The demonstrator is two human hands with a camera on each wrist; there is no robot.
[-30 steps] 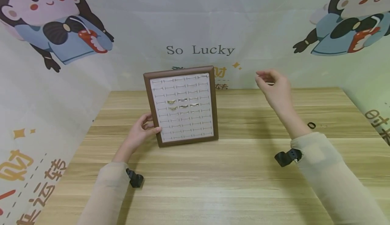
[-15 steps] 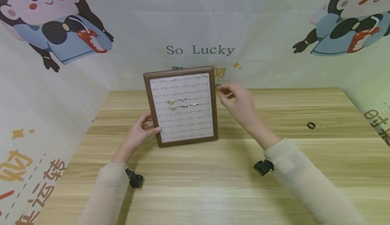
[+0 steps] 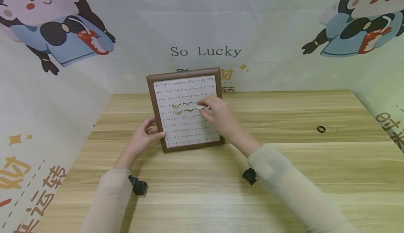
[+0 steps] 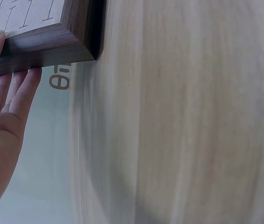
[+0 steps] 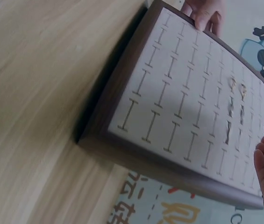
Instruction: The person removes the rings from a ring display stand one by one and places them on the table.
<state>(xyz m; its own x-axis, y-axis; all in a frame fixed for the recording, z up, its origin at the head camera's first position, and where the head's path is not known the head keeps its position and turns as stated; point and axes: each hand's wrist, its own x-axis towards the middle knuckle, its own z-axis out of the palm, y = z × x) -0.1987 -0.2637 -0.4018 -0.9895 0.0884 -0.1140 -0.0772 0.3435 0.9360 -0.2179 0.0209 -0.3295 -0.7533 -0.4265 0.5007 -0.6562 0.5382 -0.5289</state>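
Left hand (image 3: pixel 142 137) grips the ring board (image 3: pixel 181 129) before a "So Lucky" backdrop (image 3: pixel 205 27); whether right hand (image 3: pixel 220 116) pinches anything is unclear.

My head view looks forward and down across the table (image 3: pixel 195 198) from farther back. Both wrist views sit close, turned sideways, sharing the framed board (image 3: pixel 186 120): the left catches a corner, the right most of its face.

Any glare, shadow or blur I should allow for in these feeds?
Head: pale glare on the near tabletop, rings too small for detail; left wrist: wood grain soft, shadow across it; right wrist: dim, tabletop soft, but the frame's slots legible.
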